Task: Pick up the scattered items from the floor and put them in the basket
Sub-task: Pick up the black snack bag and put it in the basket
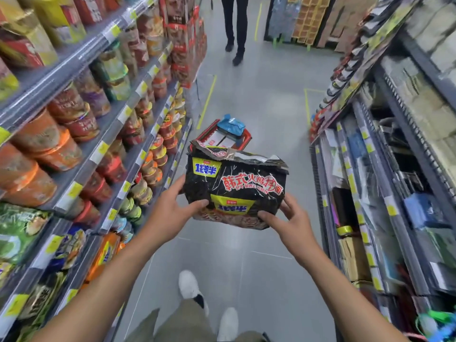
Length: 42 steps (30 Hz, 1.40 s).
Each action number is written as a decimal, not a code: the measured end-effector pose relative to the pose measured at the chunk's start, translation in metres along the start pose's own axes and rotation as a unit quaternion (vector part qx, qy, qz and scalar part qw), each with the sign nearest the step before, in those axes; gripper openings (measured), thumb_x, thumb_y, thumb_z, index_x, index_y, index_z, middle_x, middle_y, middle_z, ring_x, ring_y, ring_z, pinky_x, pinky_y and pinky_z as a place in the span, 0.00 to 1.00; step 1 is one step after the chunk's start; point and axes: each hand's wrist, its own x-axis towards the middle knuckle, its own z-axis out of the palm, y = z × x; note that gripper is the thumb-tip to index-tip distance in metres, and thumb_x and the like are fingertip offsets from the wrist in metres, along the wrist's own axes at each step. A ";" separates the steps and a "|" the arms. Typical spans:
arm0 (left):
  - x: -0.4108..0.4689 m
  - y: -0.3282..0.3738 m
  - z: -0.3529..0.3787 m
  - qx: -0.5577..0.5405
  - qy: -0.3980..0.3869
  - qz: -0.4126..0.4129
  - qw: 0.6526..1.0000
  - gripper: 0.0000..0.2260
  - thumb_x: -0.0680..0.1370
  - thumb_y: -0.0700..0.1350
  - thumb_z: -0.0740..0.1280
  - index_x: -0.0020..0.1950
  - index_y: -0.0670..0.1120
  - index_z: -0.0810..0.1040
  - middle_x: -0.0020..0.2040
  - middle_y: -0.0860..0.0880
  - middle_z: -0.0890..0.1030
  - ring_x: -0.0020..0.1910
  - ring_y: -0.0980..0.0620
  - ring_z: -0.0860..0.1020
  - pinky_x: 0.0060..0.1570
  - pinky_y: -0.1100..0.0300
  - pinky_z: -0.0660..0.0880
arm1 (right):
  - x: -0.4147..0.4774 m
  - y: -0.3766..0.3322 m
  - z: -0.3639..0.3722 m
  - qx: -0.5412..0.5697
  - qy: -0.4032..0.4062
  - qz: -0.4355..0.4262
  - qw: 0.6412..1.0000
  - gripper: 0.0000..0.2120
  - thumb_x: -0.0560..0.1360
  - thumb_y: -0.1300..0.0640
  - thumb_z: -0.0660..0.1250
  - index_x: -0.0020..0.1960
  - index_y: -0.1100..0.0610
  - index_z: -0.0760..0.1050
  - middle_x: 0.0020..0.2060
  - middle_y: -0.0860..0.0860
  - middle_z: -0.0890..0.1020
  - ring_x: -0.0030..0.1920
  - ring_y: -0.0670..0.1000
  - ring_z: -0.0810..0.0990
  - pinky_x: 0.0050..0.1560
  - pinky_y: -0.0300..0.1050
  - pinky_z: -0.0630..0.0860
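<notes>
- White shoes (188, 283) and khaki trouser legs stand at the bottom of the head view, on the grey aisle floor (259, 95).
- Both bare forearms reach forward from there, and between them they carry a black multipack of instant noodles (237, 183), well above the floor.
- Left hand (172, 206) grips the pack's left edge, thumb curled over the front.
- Right hand (288, 218) grips the lower right corner, thumb on the front and fingers wrapped beneath.
- Just beyond the pack, a red-rimmed basket (247, 137) sits on the floor, partly hidden by it and already holding a blue packet (232, 125) and some flat pale boxes.
- Judging by this, the carry-to-basket step is in hand.
- Next, the pack needs moving forward over the rim and lowering beside the blue packet.
- No other loose items show on the visible floor.
- Stocked shelves (98, 119) flank the aisle, and another person's legs (234, 28) stand farther down it.
</notes>
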 end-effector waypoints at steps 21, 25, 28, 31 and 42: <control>0.360 -0.082 -0.053 0.030 -0.110 -0.080 0.990 0.26 0.74 0.37 0.76 0.62 0.63 0.74 0.61 0.61 0.80 0.58 0.68 0.78 0.59 0.66 0.75 | 0.313 0.023 0.097 0.065 -0.023 0.161 0.985 0.33 0.66 0.65 0.67 0.70 0.50 0.76 0.64 0.49 0.83 0.67 0.50 0.79 0.64 0.55 0.80; 0.422 -0.093 -0.039 0.027 -0.126 -0.105 0.986 0.26 0.75 0.37 0.75 0.65 0.60 0.74 0.59 0.65 0.78 0.54 0.74 0.77 0.52 0.71 0.75 | 0.373 0.026 0.098 0.093 -0.006 0.214 0.972 0.30 0.67 0.67 0.64 0.67 0.48 0.78 0.57 0.50 0.86 0.52 0.45 0.82 0.50 0.42 0.79; 0.471 -0.103 -0.026 0.035 -0.123 -0.126 0.984 0.24 0.75 0.36 0.75 0.68 0.51 0.75 0.56 0.61 0.79 0.51 0.78 0.75 0.44 0.79 0.72 | 0.420 0.034 0.096 0.101 -0.004 0.239 0.966 0.30 0.66 0.64 0.64 0.67 0.46 0.77 0.56 0.49 0.86 0.54 0.47 0.83 0.55 0.49 0.79; 0.519 -0.107 -0.015 0.057 -0.122 -0.150 0.979 0.23 0.75 0.37 0.74 0.67 0.53 0.74 0.53 0.60 0.79 0.48 0.79 0.74 0.41 0.79 0.71 | 0.470 0.043 0.094 0.114 0.003 0.261 0.959 0.31 0.65 0.61 0.64 0.67 0.45 0.75 0.55 0.46 0.87 0.56 0.48 0.84 0.57 0.50 0.81; 0.680 -0.162 0.028 0.050 -0.132 -0.260 0.955 0.22 0.77 0.39 0.73 0.70 0.48 0.73 0.52 0.58 0.81 0.46 0.70 0.76 0.37 0.77 0.71 | 0.649 0.099 0.112 0.133 0.052 0.382 0.913 0.22 0.69 0.63 0.67 0.61 0.50 0.77 0.55 0.53 0.85 0.54 0.53 0.85 0.46 0.42 0.81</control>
